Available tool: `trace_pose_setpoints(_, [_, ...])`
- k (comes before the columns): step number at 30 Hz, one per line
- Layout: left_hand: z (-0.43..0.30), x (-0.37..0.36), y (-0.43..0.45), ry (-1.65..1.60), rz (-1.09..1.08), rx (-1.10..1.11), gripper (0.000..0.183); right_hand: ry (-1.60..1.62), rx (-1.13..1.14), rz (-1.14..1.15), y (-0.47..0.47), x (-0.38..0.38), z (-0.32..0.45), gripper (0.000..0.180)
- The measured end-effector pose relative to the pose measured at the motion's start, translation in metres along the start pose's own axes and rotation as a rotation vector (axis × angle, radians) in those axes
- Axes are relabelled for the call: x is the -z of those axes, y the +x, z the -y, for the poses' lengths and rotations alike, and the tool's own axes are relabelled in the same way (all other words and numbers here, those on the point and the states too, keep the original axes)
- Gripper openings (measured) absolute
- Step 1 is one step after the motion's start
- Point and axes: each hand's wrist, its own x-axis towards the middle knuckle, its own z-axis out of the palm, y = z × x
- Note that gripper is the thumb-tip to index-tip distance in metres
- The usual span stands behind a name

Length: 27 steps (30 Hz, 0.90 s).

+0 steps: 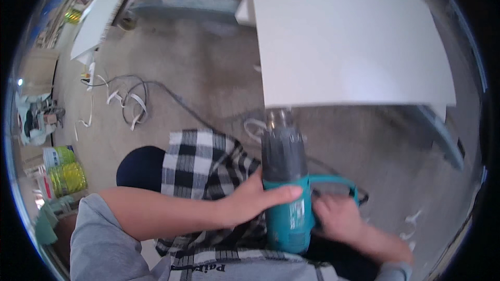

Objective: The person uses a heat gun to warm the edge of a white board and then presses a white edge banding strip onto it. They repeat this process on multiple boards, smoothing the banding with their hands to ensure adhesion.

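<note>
A teal and black heat gun (287, 164) points away from me, its metal nozzle (279, 119) at the near edge of a white panel (351, 43). Whether nozzle and panel touch, I cannot tell. My left hand (265, 199) wraps the gun's body from the left, thumb on top. On the right, my right hand (336, 214) is closed around the gun's handle, within the teal loop; it looks blurred, and part of the grip is hidden.
A grey cable (175, 99) and white strips (137, 103) lie on the concrete floor (195, 54). Another white panel (101, 15) stands at the upper left. Rolls of yellow-green tape (68, 179) sit at the lower left. A metal leg (441, 132) slants at right.
</note>
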Motion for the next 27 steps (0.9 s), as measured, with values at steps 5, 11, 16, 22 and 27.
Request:
trace_pose_setpoints(5, [0.013,0.01,-0.002,-0.084,-0.027,0.02,0.052,0.009,0.053,-0.098,0.011,-0.017,-0.005,0.027])
trace_pose_setpoints(11, [0.018,0.012,0.004,0.07,-0.006,0.108,0.067,0.018,0.042,-0.196,0.004,-0.037,-0.011,0.028])
trace_pose_setpoints(16, [0.017,0.01,0.005,0.044,-0.004,0.143,0.076,0.002,0.03,-0.213,0.001,-0.04,-0.013,0.018])
trace_pose_setpoints(22, [0.019,0.007,0.003,-0.096,0.012,0.118,0.054,-0.033,0.061,-0.207,-0.001,-0.037,-0.013,0.018])
trace_pose_setpoints(27, [0.022,0.008,-0.007,-0.039,-0.038,0.106,0.058,-0.025,0.075,-0.168,-0.003,-0.021,0.0,0.021])
